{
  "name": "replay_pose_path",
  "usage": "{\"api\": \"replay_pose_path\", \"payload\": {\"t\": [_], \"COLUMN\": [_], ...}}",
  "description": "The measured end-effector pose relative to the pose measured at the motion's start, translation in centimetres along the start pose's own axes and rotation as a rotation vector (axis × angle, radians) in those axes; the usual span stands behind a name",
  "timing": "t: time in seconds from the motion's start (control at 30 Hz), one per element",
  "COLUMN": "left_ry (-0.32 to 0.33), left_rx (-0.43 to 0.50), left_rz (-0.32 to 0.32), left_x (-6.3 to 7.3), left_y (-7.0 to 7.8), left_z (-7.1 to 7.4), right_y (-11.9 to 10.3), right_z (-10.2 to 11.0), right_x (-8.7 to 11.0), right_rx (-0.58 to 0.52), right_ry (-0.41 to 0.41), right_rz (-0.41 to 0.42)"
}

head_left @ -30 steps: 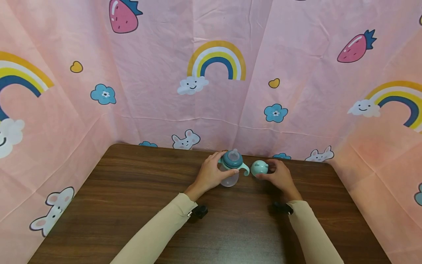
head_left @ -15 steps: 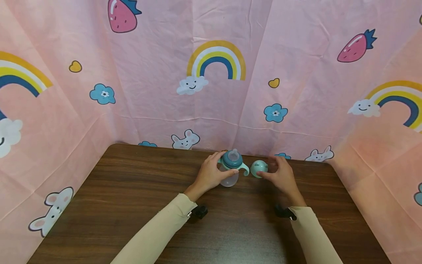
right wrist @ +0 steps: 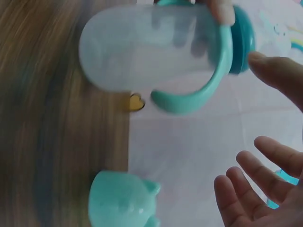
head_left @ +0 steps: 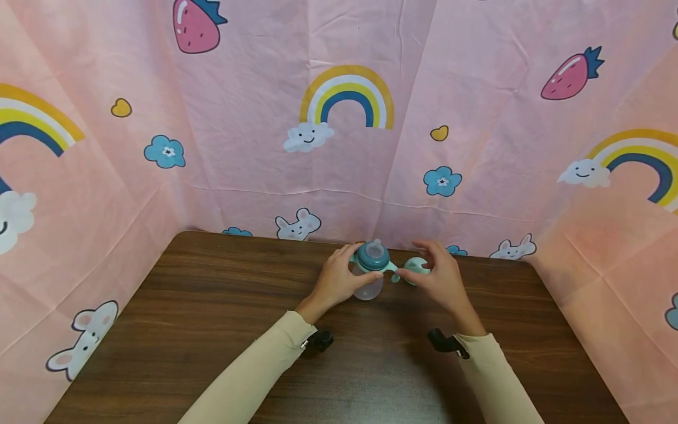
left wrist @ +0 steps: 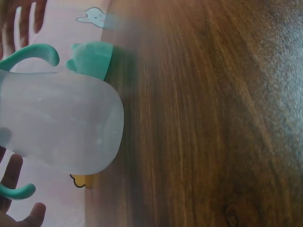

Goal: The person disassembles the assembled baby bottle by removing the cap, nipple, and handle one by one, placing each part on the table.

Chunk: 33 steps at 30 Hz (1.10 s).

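A clear baby bottle with a teal collar, a pale nipple and mint-green side handles stands upright near the table's back. My left hand grips it from the left, thumb in front; whether its base touches the table I cannot tell. Just to the right of the bottle is my right hand, fingers spread and thumb extended toward the collar. In the right wrist view the thumb tip is close to the collar; contact is unclear. A mint-green cap with small ears rests on the table behind the right hand.
The brown wood-grain table meets a pink printed cloth right behind the bottle and cap. More of that cloth hangs along the left and right sides. Black camera mounts sit at both wrists.
My right hand has let go of the mint-green cap and moved left toward the bottle, its fingers spreading. The cap stays on the table. My left hand keeps its grip on the bottle.
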<state>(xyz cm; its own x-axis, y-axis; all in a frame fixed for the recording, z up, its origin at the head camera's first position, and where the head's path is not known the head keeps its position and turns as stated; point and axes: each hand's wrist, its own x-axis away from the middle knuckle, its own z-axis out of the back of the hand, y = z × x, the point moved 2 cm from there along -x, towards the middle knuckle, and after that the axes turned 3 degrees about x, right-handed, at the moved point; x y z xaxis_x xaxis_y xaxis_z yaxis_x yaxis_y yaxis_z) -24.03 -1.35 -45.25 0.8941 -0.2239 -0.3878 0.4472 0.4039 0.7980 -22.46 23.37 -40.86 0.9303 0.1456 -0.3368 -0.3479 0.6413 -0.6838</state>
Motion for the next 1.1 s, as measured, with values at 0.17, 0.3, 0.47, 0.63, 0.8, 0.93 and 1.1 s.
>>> {"api": "replay_pose_path", "payload": {"t": [0.17, 0.3, 0.47, 0.63, 0.8, 0.93, 1.1], "left_ry": [-0.003, -0.002, 0.004, 0.005, 0.008, 0.003, 0.0], "left_rx": [-0.004, -0.008, -0.027, -0.031, -0.025, -0.027, -0.024], "left_rz": [-0.001, -0.001, -0.01, -0.016, -0.019, -0.013, -0.013], "left_x": [0.0, -0.1, -0.2, -0.2, -0.2, -0.3, -0.2], "left_y": [0.0, 0.0, -0.1, -0.1, -0.3, -0.3, -0.3], "left_z": [-0.1, -0.1, -0.1, 0.0, 0.0, -0.1, -0.1], "right_y": [-1.6, -2.6, -3.3, -3.6, -3.9, -4.3, -4.8], "right_z": [-0.4, -0.8, -1.5, -2.6, -3.4, -3.9, -4.4], "right_x": [-0.1, -0.1, -0.6, -1.2, -1.5, -1.6, -1.7], "right_rx": [0.03, 0.04, 0.077, 0.105, 0.107, 0.128, 0.195], "right_ry": [0.003, 0.01, 0.015, 0.0, -0.021, -0.02, -0.019], "right_rz": [0.054, 0.101, 0.115, 0.111, 0.083, 0.041, -0.008]}}
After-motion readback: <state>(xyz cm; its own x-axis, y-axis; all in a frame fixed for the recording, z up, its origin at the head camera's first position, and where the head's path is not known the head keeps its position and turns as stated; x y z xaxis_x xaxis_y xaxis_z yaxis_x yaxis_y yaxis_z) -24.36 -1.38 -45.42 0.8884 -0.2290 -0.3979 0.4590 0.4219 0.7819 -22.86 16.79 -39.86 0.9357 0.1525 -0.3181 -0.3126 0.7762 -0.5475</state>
